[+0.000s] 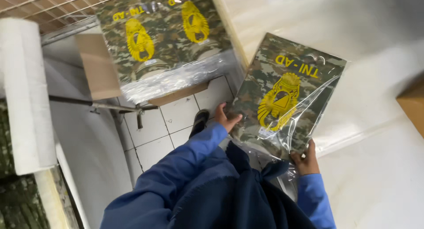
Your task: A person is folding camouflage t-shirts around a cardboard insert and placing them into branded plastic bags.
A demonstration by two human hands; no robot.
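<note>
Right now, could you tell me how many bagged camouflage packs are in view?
3: one pack held by the left hand and right hand; two stacked packs side by side at top. More may lie hidden beneath.

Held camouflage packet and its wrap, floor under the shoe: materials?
Camouflage packet: looks like folded fabric, matte, yellow emblem. Its wrap: clear plastic film, glossy and creased. Floor: white glazed tile, probably ceramic, going by the grout lines.

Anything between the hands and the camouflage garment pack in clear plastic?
Nothing visible. The left hand grips the camouflage garment pack in clear plastic at its lower left edge, and the right hand grips its lower right corner. Both touch the wrap directly.
</note>
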